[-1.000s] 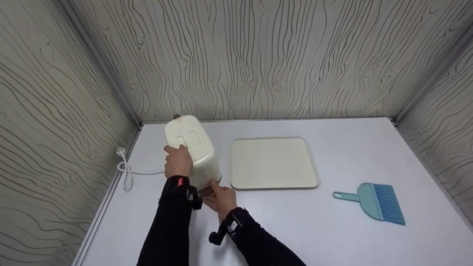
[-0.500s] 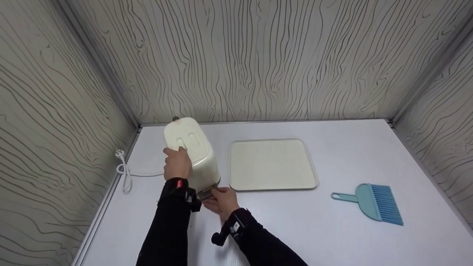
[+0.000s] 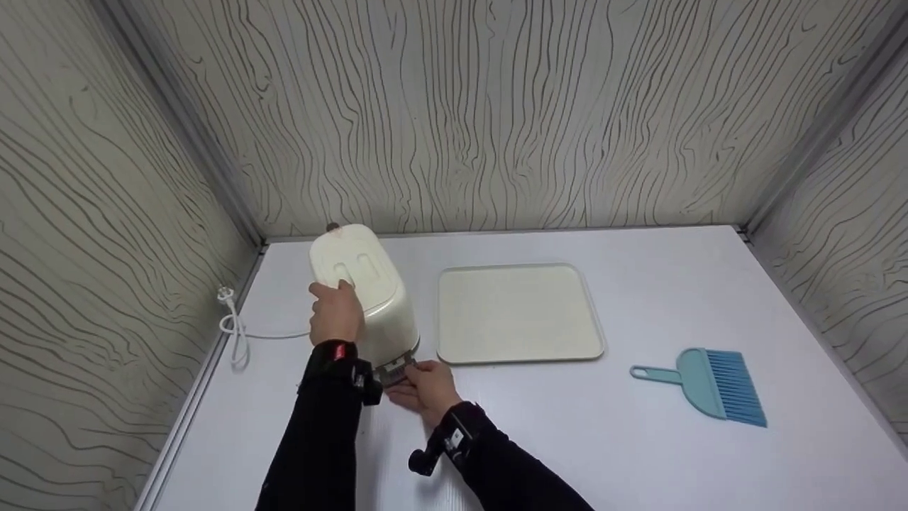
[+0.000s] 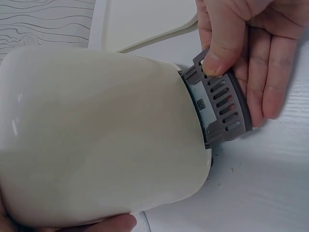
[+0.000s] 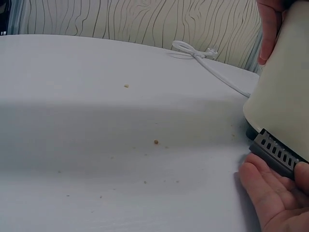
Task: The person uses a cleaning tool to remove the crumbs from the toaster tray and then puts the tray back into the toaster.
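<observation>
A cream toaster [image 3: 390,326] with a lid on top stands at the left of the white table. My left hand [image 3: 338,312] holds it by its left side, a fingertip near the lid's recessed grip. A dark grey slotted crumb tray [image 4: 219,104] sticks partly out of the toaster's near end, low down. My right hand [image 3: 431,389] pinches this tray's outer edge, thumb on top and the other fingers beneath, as the left wrist view shows. The tray's inner part is hidden inside the toaster.
A cream rectangular tray [image 3: 521,312] lies right of the toaster. Farther right is a blue hand brush [image 3: 716,383]. A white cord with a plug [image 3: 230,323] lies at the left edge. Crumbs [image 5: 156,142] are scattered over the table, and patterned walls stand behind and beside it.
The crumb tray has slid farther out of the toaster toward me, pulled by my right hand. My left hand keeps its hold on the toaster.
</observation>
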Available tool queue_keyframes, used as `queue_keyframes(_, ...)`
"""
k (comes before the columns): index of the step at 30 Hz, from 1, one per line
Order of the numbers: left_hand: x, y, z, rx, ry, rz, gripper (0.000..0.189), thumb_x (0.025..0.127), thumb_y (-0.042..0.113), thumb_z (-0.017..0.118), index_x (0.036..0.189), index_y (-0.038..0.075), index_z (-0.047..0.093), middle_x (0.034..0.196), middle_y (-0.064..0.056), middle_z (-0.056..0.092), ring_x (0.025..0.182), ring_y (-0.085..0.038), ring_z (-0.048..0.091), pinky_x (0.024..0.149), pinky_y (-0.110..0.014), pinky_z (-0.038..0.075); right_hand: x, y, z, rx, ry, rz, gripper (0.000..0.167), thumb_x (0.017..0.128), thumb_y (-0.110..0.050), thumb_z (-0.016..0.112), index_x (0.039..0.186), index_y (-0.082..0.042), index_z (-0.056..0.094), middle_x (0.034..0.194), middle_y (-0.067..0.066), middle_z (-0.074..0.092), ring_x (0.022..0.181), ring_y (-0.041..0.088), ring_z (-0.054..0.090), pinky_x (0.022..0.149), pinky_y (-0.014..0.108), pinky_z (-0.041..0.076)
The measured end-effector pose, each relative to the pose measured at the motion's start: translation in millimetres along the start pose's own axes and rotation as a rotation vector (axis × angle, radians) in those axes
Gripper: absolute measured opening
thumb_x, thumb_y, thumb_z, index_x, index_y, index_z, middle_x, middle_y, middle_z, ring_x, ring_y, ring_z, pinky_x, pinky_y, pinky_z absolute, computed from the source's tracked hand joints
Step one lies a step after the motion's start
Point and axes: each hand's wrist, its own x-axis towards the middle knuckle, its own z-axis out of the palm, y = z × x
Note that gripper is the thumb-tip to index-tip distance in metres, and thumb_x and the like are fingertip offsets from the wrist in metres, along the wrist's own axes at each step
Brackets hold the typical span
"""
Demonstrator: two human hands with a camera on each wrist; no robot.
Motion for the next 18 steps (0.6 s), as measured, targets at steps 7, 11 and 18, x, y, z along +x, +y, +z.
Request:
queue_keyframes(7, 0.0, -2.6, -2.5, 0.004, -0.019, 0.02, 0.057, 0.109, 0.038, 0.025, 0.14, -0.009, 0.027, 0.124, -0.038, 0.057, 0.114, -0.057, 0.058, 0.095, -0.066, 0.051, -4.3, 2, -3, -0.001, 0.019, 0.016, 0.024, 0.103, 0.0, 0.051, 0.123, 0.014, 0.048, 0.105, 0.035, 0.069, 0.095, 0.042, 0.074, 0.088, 0.049, 0.063)
queue_keyframes(11, -0.4, -2.4, -2.4, 0.007, -0.023, 0.024, 0.057, 0.11, 0.038, 0.025, 0.14, -0.01, 0.027, 0.124, -0.038, 0.057, 0.114, -0.057, 0.059, 0.095, -0.065, 0.051, -9.3, 1, -6, 0.006, 0.018, 0.023, 0.022, 0.103, 0.0, 0.051, 0.121, 0.013, 0.048, 0.104, 0.033, 0.07, 0.095, 0.041, 0.074, 0.088, 0.049, 0.063)
queue_keyframes(18, -1.6, 0.5, -1.8, 0.009, -0.011, 0.021, 0.057, 0.11, 0.038, 0.025, 0.141, -0.009, 0.027, 0.122, -0.037, 0.058, 0.112, -0.056, 0.06, 0.093, -0.065, 0.052, -14.3, 1, -10, 0.021, 0.013, 0.026, 0.021, 0.102, 0.001, 0.051, 0.12, 0.011, 0.046, 0.103, 0.032, 0.07, 0.093, 0.039, 0.075, 0.087, 0.048, 0.063)
